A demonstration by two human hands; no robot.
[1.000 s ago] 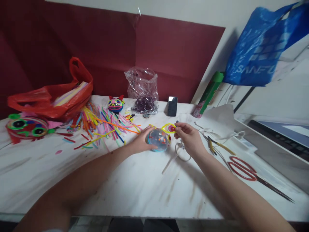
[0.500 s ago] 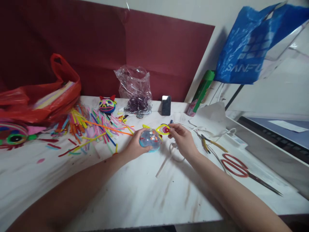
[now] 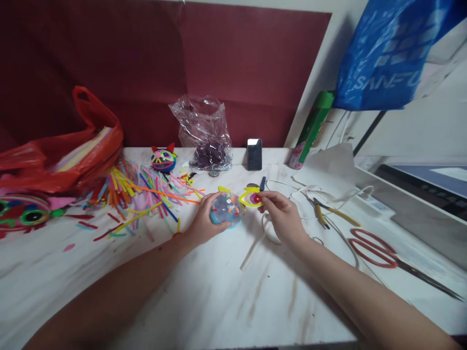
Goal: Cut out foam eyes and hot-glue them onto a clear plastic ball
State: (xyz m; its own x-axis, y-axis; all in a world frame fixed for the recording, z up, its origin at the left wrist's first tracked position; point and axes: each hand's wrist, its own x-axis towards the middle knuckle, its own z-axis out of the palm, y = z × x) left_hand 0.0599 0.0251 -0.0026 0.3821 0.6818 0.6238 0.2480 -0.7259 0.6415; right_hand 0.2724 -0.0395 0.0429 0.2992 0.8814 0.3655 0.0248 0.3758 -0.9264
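Observation:
My left hand (image 3: 205, 219) is wrapped round the left side of a clear plastic ball (image 3: 226, 209) with a blue lower part. Small orange and white bits show on or in the ball, and a yellow pointed piece (image 3: 222, 188) sticks up at its top. Between the fingertips of my right hand (image 3: 282, 214) is a yellow eye-shaped piece (image 3: 248, 197) with pink and white rings and a red centre. That piece is held close to the ball's right side; whether the two touch I cannot tell.
Loose pipe cleaners (image 3: 153, 189), a red bag (image 3: 91, 146) and a small cat-faced ball (image 3: 163, 158) are at left. Behind stand a clear bag (image 3: 209, 141) and a phone (image 3: 254, 154). Pliers (image 3: 328, 212), red-handled scissors (image 3: 390, 255) and a green can (image 3: 315, 124) lie or stand right.
The camera view has shifted slightly, so the tools at right sit further right. Both hands keep their hold on the ball and the eye-shaped piece, with little visible movement.

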